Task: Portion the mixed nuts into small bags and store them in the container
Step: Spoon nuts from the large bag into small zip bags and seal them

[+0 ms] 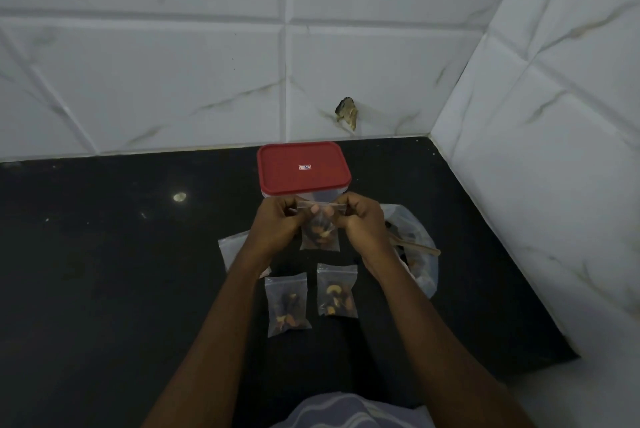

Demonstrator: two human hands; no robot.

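Note:
A small clear zip bag (320,237) with mixed nuts hangs upright between my hands above the black counter. My left hand (275,221) pinches the left end of its zip strip and my right hand (363,219) pinches the right end. Two more small bags of nuts lie flat nearer to me, one on the left (286,304) and one on the right (337,290). Just behind my hands stands a clear container with a red lid (303,167), the lid on. A large clear bag of nuts (417,254) lies to the right, partly hidden by my right wrist.
A wooden stick or spoon handle (420,247) pokes out of the large bag. Some empty clear bags (232,247) lie left of my left wrist. White tiled walls meet in a corner at the back right. The black counter (121,271) stretches out to the left.

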